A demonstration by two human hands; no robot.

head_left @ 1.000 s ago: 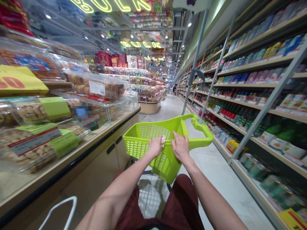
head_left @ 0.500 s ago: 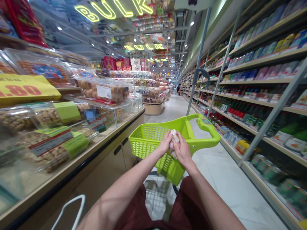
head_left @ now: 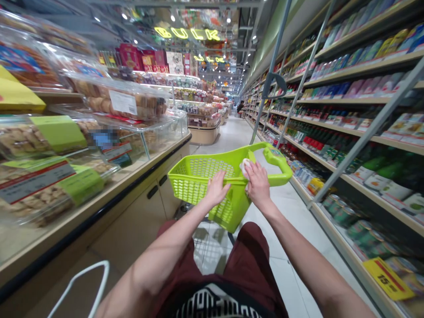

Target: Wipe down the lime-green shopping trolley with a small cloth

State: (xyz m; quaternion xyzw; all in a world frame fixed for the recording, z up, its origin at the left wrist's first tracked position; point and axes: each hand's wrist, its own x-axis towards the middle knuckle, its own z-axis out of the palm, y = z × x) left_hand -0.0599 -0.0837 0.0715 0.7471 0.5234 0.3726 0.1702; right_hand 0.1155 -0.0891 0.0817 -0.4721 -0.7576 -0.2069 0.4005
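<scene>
Your left grip point(head_left: 217, 189) rests open on the lime-green plastic basket point(head_left: 202, 173) at twelve o'clock, while your right grip point(head_left: 257, 183) clamps a crumpled white wad point(head_left: 245, 168) against its rim.

Bright ceiling spotlights point(head_left: 172, 18) glare on plastic bins point(head_left: 122, 102), edges warped and blurred.

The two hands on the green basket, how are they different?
The left hand lies empty on the lime-green plastic basket. The right hand has a crumpled white tissue by its thumb and sits nearer the basket's handle. Both hands are bare and on the basket.
</scene>
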